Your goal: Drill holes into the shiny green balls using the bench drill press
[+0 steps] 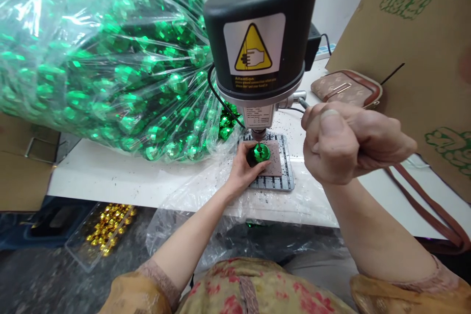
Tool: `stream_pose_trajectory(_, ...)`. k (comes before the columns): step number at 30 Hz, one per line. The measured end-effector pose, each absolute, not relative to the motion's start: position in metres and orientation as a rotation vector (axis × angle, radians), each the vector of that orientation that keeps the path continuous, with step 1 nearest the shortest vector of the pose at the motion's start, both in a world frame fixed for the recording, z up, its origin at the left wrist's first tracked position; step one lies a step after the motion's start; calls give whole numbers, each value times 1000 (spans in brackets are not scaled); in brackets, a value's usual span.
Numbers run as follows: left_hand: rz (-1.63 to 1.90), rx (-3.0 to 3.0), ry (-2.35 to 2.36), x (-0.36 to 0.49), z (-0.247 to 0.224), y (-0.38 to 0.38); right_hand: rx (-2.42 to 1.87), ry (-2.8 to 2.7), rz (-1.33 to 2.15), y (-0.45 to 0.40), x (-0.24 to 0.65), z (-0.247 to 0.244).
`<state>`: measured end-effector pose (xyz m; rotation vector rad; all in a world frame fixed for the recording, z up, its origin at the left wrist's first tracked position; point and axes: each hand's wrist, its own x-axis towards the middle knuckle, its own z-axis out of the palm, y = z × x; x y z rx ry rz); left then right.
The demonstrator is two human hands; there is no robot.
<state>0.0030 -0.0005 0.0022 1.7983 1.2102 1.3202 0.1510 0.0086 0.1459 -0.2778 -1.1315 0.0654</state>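
A small drill press (262,34) with a black housing and a yellow warning label stands in front of me. My left hand (243,167) curls its thumb and fingers round a shiny green faceted ball (262,153), holding it on a square brown pad (274,167) over the slotted metal base (289,184). The drill bit comes down at the top of the ball; whether it has entered cannot be made out. My right hand (342,142) is closed round the end of the press's feed lever (302,102), most of its grip hidden by the fingers.
At the left lies a big clear plastic bag (110,68) of green balls. A brown patterned pouch (346,87) and a cardboard box (412,59) are at the right. Dark shavings dot the white table (110,181). Below it, a clear bin (83,250) contains gold balls.
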Motion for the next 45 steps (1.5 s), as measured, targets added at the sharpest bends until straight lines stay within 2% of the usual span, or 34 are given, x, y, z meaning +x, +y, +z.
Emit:
stream_pose_trajectory(18,1305,1767,1200,3,3,-1,-153,-1307,-35,5,158,137)
stream_pose_trajectory(27,1245,1645,1288,5,1,-2,-441,-1142,336,10,155,205)
stream_pose_trajectory(31,1327,1644,1404,5,2,-5,-440,-1089,378,20,157,212)
stream_pose_trajectory(35,1409,1914,1442,-6,13,-33,-406,-1091,376,21,156,208)
stream_pose_trajectory(39,1229,2516,1127,-28,21,-97,-388,-1096,375,21,155,208)
stream_pose_trajectory(43,1098,2865,667,-56,-3,-155,-371,-1112,354,20,154,207)
stream_pose_trajectory(45,880,3033,585,-69,-22,-170,-361,-1106,341,19,153,207)
